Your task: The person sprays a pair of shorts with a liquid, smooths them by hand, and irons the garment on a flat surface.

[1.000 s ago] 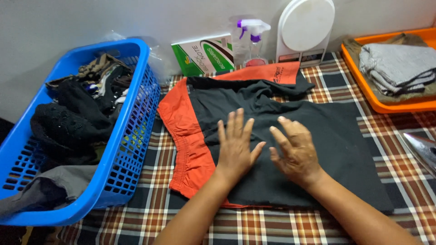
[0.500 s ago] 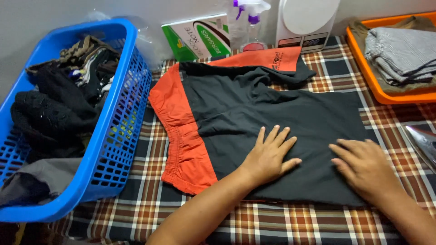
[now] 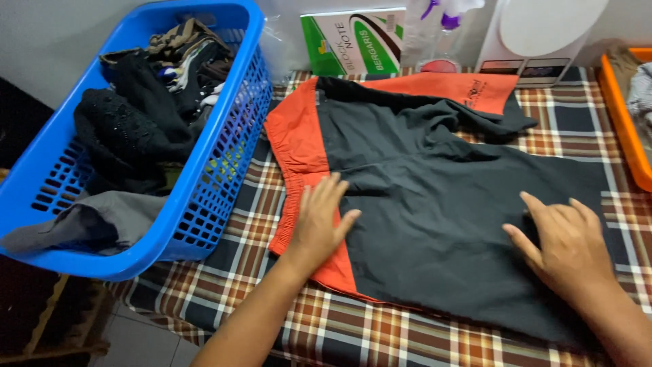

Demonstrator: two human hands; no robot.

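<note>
I press my left hand [image 3: 319, 224] and right hand [image 3: 567, 245], both flat, open and grasping nothing, onto the dark grey, orange-trimmed fabric shorts [image 3: 435, 197], pinning them smooth against the checked tablecloth [image 3: 407, 333].

Blocking the left side: blue laundry basket [image 3: 204, 197], heaped with dark clothes [image 3: 129, 122], its wall standing just beside the orange waistband of the shorts [image 3: 435, 204]. Crowding the far edge: green-and-white box [image 3: 353, 42], spray bottles [image 3: 441, 34], white stand [image 3: 536, 34]. Closing off the far right: orange tray [image 3: 621, 115]. Lying open between left hand [image 3: 319, 228] and right hand [image 3: 567, 248]: flat dark cloth. Showing bare along the near edge: checked tablecloth [image 3: 326, 326].
</note>
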